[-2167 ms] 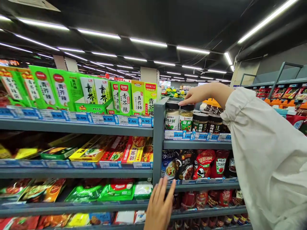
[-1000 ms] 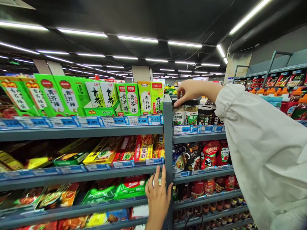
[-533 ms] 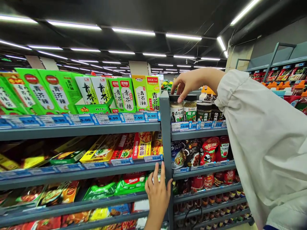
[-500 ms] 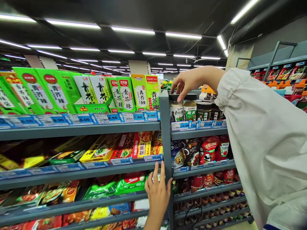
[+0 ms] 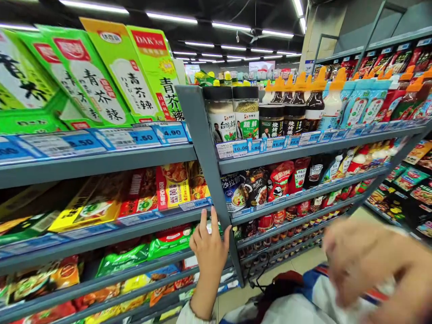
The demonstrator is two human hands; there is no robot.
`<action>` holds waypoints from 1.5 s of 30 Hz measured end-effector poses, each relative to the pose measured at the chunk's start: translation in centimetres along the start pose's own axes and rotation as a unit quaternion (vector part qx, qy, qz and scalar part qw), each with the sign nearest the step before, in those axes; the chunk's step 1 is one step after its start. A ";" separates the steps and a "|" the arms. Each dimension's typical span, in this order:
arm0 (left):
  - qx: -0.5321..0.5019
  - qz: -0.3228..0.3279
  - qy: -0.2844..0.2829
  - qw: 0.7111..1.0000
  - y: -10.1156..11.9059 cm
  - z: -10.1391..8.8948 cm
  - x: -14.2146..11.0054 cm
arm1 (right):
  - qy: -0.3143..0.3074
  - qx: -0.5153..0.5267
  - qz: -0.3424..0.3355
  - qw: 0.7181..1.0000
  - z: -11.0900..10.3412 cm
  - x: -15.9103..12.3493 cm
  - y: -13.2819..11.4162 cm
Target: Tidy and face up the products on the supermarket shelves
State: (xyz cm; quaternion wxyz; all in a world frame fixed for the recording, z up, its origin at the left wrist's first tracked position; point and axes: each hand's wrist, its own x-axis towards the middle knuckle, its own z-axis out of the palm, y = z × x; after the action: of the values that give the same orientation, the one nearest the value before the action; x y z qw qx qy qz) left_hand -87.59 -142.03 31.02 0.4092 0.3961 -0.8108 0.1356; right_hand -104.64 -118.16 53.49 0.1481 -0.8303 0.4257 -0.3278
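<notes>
My left hand (image 5: pixel 209 245) rests against the shelf edge (image 5: pixel 182 217) beside the grey upright post (image 5: pixel 205 144), fingers extended upward and thumb apart. Low at the right, my right hand (image 5: pixel 367 261) is smeared by motion, away from the shelves, so its fingers cannot be made out. On the top shelf just right of the post stand a black-lidded jar of pale powder (image 5: pixel 221 117) and a black-lidded jar of greenish granules (image 5: pixel 246 114). Shorter dark jars (image 5: pixel 272 121) stand beside them.
Green wasabi boxes (image 5: pixel 145 76) line the upper left shelf, with curry boxes (image 5: pixel 173 184) below. Sauce bottles with orange caps (image 5: pixel 315 103) and sauce pouches (image 5: pixel 258 186) fill the right shelves. A tiled floor (image 5: pixel 293 261) shows between the shelves and another rack (image 5: pixel 411 180).
My right hand has left the lid of the pale-powder jar and dropped to the lower right. The view has shifted right and closer. My left hand stays on the shelf edge.
</notes>
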 end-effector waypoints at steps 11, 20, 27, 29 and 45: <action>-0.044 -0.018 -0.005 0.999 0.8 -0.1 0.0 | 0.035 -0.159 0.314 0.935 21.5 -8.5 17.4; -0.099 -0.036 -0.044 0.993 0.4 -0.3 0.0 | 0.411 -0.324 0.325 0.788 11.7 -10.9 16.1; -0.118 0.058 0.061 0.989 5.8 -1.8 -0.5 | 0.484 -0.320 0.391 0.714 9.4 -19.3 18.1; -0.157 0.121 0.063 0.978 9.3 -1.3 -0.3 | 0.484 -0.318 0.391 0.715 8.3 -21.2 18.6; -0.313 0.055 -0.054 0.947 38.3 7.1 5.0 | 0.462 -0.290 0.364 0.755 -8.0 -25.0 26.3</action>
State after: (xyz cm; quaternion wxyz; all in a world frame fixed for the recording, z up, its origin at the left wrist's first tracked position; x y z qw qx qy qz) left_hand -122.11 -123.68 34.35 0.4600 0.2101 -0.8537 -0.1243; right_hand -136.57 -113.36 35.13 -0.2059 -0.3639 0.7871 -0.4535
